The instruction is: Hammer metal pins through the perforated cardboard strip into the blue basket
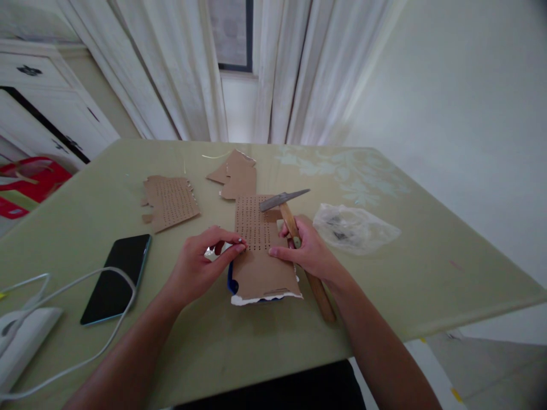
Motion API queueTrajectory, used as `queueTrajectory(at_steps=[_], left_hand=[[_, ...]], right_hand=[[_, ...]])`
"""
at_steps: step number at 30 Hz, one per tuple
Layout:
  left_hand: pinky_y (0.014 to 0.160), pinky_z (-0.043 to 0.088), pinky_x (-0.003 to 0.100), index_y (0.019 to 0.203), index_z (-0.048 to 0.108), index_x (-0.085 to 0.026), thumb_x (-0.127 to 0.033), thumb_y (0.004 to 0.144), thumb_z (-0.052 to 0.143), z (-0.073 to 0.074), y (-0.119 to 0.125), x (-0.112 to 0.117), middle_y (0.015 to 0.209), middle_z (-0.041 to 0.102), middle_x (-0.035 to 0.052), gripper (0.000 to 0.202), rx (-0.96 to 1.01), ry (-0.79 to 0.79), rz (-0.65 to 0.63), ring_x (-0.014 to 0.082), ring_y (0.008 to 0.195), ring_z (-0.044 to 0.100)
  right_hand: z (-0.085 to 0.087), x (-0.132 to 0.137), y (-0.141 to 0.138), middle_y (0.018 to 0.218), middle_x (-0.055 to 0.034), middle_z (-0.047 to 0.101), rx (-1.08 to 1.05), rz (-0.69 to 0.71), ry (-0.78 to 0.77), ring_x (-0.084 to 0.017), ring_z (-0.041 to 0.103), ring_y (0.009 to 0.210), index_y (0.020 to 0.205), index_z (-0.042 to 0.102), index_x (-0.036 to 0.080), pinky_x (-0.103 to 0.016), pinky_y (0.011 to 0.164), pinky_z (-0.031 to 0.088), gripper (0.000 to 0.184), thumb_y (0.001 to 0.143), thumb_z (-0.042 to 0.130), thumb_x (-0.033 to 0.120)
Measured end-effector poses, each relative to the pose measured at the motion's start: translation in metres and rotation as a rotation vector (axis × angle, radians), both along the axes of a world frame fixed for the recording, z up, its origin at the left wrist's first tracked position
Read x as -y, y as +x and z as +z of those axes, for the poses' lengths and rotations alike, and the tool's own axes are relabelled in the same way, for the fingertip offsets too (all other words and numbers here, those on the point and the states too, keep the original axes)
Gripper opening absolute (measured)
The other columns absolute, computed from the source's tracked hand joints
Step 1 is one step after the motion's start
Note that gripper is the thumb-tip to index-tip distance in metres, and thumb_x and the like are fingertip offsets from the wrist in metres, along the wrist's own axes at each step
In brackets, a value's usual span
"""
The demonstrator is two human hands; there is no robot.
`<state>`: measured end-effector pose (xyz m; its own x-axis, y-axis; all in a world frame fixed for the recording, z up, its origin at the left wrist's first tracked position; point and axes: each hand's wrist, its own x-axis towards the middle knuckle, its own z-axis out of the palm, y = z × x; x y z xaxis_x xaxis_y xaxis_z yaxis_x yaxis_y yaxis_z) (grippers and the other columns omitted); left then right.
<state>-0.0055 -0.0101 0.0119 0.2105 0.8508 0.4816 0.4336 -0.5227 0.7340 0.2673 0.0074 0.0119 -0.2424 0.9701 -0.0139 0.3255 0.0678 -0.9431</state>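
Note:
A brown cardboard piece (260, 270) with rows of small punched holes lies in front of me, over something blue (231, 279) that shows at its left and lower edges. My left hand (209, 256) is closed in a pinch at the cardboard's left side, with a small nail (240, 241) between thumb and fingertips, mostly hidden. In my right hand (305, 250) is a hammer (289, 219), gripped along its wooden handle. Its metal head is over the upper part of the cardboard, and the handle's end points toward me. My right thumb rests on the cardboard.
Another punched cardboard piece (173, 202) lies left, and a torn one (241, 175) lies behind. A clear plastic bag (356, 228) with small dark contents is on the right. At left are a phone (117, 279), a white cable (123, 273) and a power strip (32, 336).

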Motion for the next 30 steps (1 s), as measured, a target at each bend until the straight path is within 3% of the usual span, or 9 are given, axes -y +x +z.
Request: queueTrajectory(at_steps=[12, 15, 18, 23, 27, 30], left_hand=[[0.056, 0.042, 0.025, 0.094, 0.081, -0.024, -0.022, 0.094, 0.078, 0.003, 0.004, 0.002, 0.082, 0.078, -0.0006, 0.003, -0.074, 0.098, -0.001, 0.0125, 0.066, 0.059], [0.056, 0.043, 0.024, 0.094, 0.081, -0.023, -0.023, 0.095, 0.077, 0.001, 0.003, 0.001, 0.081, 0.078, -0.0005, 0.004, -0.081, 0.083, -0.017, 0.0125, 0.066, 0.059], [0.058, 0.043, 0.024, 0.094, 0.081, -0.023, -0.024, 0.096, 0.075, -0.001, 0.002, -0.002, 0.083, 0.078, 0.0006, 0.006, -0.082, 0.066, -0.031, 0.0126, 0.066, 0.059], [0.057, 0.043, 0.025, 0.094, 0.082, -0.022, -0.028, 0.095, 0.076, -0.002, 0.003, -0.005, 0.084, 0.080, 0.0026, 0.009, -0.045, 0.029, -0.059, 0.0135, 0.064, 0.058], [0.059, 0.045, 0.027, 0.095, 0.083, -0.022, -0.031, 0.094, 0.075, -0.002, 0.005, -0.006, 0.086, 0.081, 0.0045, 0.012, -0.013, 0.019, -0.073, 0.0152, 0.067, 0.061], [0.061, 0.047, 0.027, 0.094, 0.083, -0.022, -0.032, 0.094, 0.074, -0.003, 0.005, -0.007, 0.084, 0.081, 0.0047, 0.013, -0.006, 0.028, -0.082, 0.0156, 0.067, 0.061]], right_hand=[[0.002, 0.000, 0.001, 0.100, -0.0013, 0.062, 0.089, 0.017, 0.062, -0.018, 0.056, 0.083, 0.100, 0.057, 0.023, -0.031, 0.072, 0.046, 0.049, 0.076, 0.089, 0.052], [0.001, -0.002, 0.002, 0.087, 0.0002, 0.059, 0.214, 0.004, 0.188, -0.019, 0.055, 0.081, 0.092, 0.056, 0.023, -0.032, 0.073, 0.043, 0.037, 0.091, 0.074, 0.056], [0.006, 0.001, 0.005, 0.071, 0.0024, 0.051, 0.277, -0.039, 0.252, -0.018, 0.051, 0.071, 0.083, 0.048, 0.025, -0.030, 0.066, 0.038, 0.039, 0.105, 0.053, 0.056], [0.044, 0.023, 0.010, 0.065, 0.0037, 0.053, 0.353, -0.040, 0.292, -0.017, 0.051, 0.062, 0.084, 0.045, 0.026, -0.029, 0.061, 0.035, 0.037, 0.110, 0.048, 0.052], [0.089, 0.040, 0.008, 0.069, 0.0014, 0.054, 0.645, 0.133, 0.382, -0.018, 0.053, 0.066, 0.084, 0.050, 0.024, -0.031, 0.065, 0.031, 0.033, 0.111, 0.050, 0.042], [0.113, 0.047, 0.001, 0.070, 0.0002, 0.056, 0.803, 0.173, 0.418, -0.019, 0.055, 0.067, 0.087, 0.054, 0.023, -0.031, 0.065, 0.029, 0.030, 0.112, 0.051, 0.040]])
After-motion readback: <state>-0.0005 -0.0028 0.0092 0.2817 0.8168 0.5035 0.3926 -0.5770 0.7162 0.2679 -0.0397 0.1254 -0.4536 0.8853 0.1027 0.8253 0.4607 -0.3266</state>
